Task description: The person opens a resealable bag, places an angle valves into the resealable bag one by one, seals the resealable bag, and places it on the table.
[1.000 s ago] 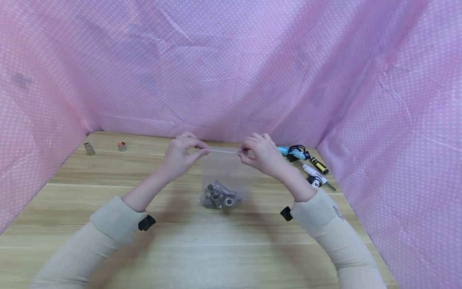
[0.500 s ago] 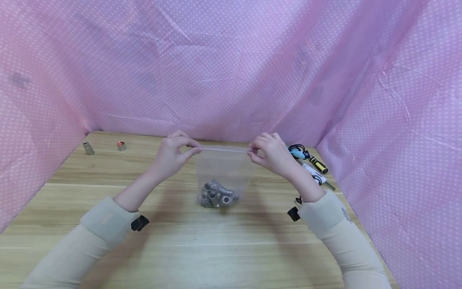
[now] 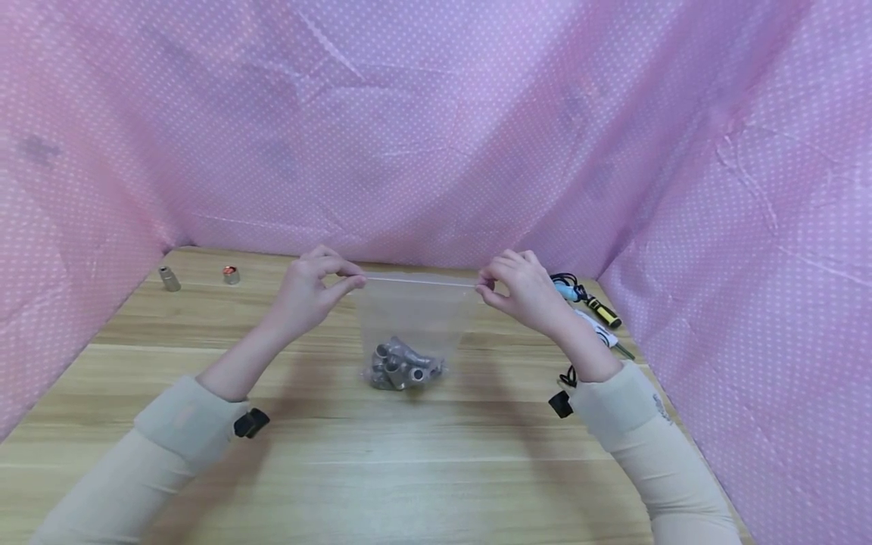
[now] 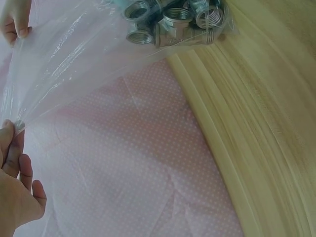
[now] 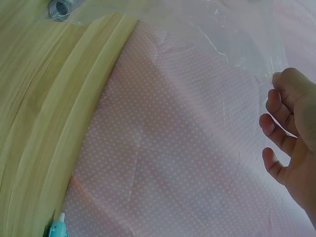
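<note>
A clear zip bag (image 3: 415,314) hangs upright between the two hands over the middle of the table. My left hand (image 3: 303,295) pinches its upper left corner between thumb and forefinger. At the opposite corner my right hand (image 3: 524,291) pinches the top edge, the other fingers loosely bent in the right wrist view. The zip strip runs straight and taut from hand to hand. Several grey metal pipe fittings (image 3: 402,367) lie bunched in the bottom of the bag. Close up in the left wrist view, these fittings (image 4: 177,27) show threaded round openings.
On the wooden table (image 3: 409,484), a metal cylinder (image 3: 169,278) and a short metal fitting (image 3: 231,275) with a reddish inside stand far left. Far right lie a yellow-and-black handled tool (image 3: 603,312), a blue corded tool (image 3: 567,291) and a white tool (image 3: 599,329). Pink dotted cloth (image 3: 436,136) surrounds the table.
My hands have moved apart, the left one leftward and the right one rightward, stretching the bag's top edge wider. The fittings in the bag have shifted slightly left.
</note>
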The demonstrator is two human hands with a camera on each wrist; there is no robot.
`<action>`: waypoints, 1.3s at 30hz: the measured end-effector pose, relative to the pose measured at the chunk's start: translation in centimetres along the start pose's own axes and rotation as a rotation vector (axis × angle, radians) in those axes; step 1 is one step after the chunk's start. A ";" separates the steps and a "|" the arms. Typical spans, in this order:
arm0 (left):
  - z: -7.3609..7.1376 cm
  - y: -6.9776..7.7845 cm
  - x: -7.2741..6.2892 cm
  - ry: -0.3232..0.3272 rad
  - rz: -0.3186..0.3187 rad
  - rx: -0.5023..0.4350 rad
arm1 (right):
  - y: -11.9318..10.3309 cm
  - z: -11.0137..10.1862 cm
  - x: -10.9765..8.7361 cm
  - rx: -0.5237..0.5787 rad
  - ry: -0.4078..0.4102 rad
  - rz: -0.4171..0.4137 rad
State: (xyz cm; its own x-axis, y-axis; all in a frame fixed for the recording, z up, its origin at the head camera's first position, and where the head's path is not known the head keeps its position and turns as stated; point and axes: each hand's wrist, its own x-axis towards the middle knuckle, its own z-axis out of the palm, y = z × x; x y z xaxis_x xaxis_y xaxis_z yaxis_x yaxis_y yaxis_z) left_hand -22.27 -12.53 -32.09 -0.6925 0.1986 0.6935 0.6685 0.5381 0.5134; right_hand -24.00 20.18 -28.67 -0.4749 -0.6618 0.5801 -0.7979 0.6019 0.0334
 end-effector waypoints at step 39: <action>9.2 -5.3 -8.4 -0.594 -0.447 -0.403 | 1.1 2.3 -0.1 0.552 0.132 0.427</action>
State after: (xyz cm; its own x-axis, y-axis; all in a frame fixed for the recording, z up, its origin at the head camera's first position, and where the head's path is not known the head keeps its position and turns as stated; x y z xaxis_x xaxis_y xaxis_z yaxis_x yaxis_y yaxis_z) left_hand -22.51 -9.53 -45.30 -0.8671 0.4946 0.0589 0.2648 0.3575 0.8956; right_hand -25.67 19.83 -30.53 -0.7668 -0.3380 0.5457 -0.6405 0.4589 -0.6157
